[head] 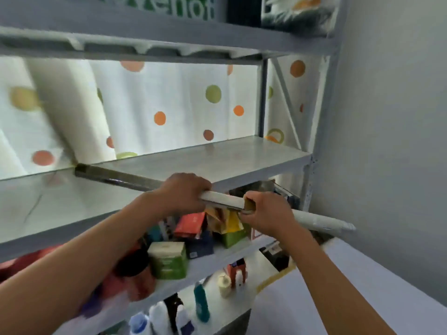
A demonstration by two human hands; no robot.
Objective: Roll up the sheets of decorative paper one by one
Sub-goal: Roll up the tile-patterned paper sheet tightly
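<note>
Both hands up at the front edge of the middle shelf of a grey metal rack, each wrapped around rolled paper. Left hand curled over the near end of a long dark, glossy roll lying slantwise across the shelf toward the far left. Right hand gripping a white roll whose free end pokes out to the right, toward the grey wall. Between the two hands, a short pale stretch of roll; impossible to tell whether it belongs to the dark roll, the white one, or a third.

Judging by this, at least one or two sheets already rolled tight, and now being handled or stowed on the shelf rather than wound. No flat, unrolled sheets in view, so no telling how many remain. Another broad white roll leaning upright at the far left, blurred.

Behind the rack, a white curtain with orange and green dots. On the lower shelf just under the hands, crowded cartons: a green box, a red box, a yellow packet. Lower still, bottles and white containers.

Likely snags: the shelf's front edge, touching or nearly touching the rolls; the right-hand upright close beside the white roll's path; the cluttered cartons below, easy to knock if a roll slips.
</note>
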